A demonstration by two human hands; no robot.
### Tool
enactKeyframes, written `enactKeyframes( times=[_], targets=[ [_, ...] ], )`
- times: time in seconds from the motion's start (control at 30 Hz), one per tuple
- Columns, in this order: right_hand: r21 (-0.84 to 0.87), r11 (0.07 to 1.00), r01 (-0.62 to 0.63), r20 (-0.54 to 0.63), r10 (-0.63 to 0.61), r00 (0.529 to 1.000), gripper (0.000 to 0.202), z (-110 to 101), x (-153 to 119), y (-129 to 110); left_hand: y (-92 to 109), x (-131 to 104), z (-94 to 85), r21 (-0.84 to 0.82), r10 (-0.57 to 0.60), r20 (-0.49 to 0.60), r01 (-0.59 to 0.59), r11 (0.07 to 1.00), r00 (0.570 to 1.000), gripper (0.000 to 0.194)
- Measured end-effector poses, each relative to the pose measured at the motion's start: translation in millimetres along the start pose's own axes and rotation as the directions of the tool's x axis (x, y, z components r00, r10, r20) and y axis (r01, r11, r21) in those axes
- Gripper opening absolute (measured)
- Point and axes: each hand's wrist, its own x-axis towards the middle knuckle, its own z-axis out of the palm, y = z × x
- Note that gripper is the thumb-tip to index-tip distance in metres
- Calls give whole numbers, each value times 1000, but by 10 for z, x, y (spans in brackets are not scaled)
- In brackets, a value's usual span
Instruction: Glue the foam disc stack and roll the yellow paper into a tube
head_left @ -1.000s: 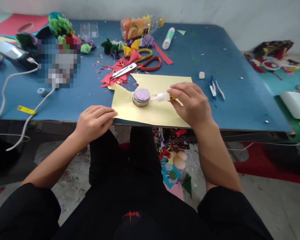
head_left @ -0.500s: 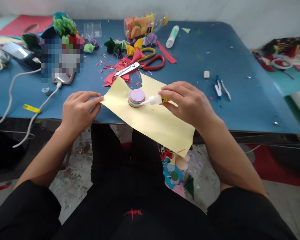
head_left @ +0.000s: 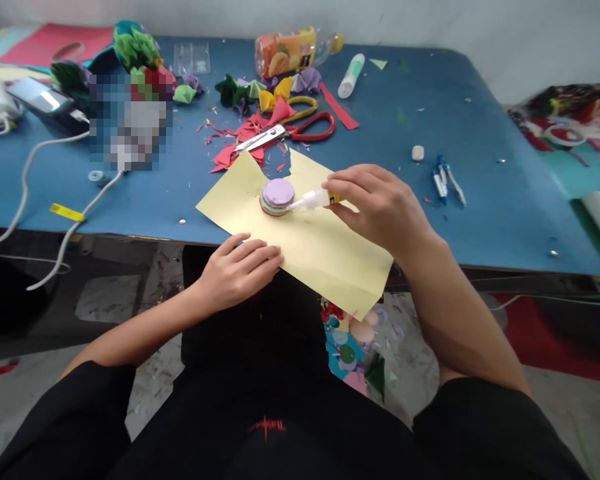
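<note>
My right hand grips a small glue bottle with a white tapered nozzle. The nozzle tip meets the lower right side of a stack of round paper discs, lilac on top with green and red edges below. The stack rests on a pale yellow paper sheet, which has a notch cut in its far edge and overhangs the table's front edge. My left hand lies at the near edge of that sheet, fingers stretched out and touching it, holding nothing.
Red-handled scissors lie among red paper scraps. Behind are folded paper pieces, a juice bottle and a glue stick. To the right sit an eraser and a compass. White cables run along the left.
My left hand has let go of the sheet's left corner and moved right and nearer to me, onto the sheet's front edge. My right hand keeps the glue bottle at the disc stack.
</note>
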Motion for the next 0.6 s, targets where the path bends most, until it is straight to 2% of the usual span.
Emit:
enactKeyframes(
  times=[0.17,0.4,0.6],
  targets=[
    [-32,998,49,-6,-50,999,23,-73,-1,-102,-18,74,98,-4,-24,-89,23,1000,996,8],
    [-55,998,39,-17,-40,999,27,-76,-128,-23,-142,-58,-36,16,-79,-88,81,997,993,11],
    [-45,994,97,-17,-97,995,30,-87,-111,-140,-236,-196,-75,36,-120,-75,123,992,990,11]
  ],
)
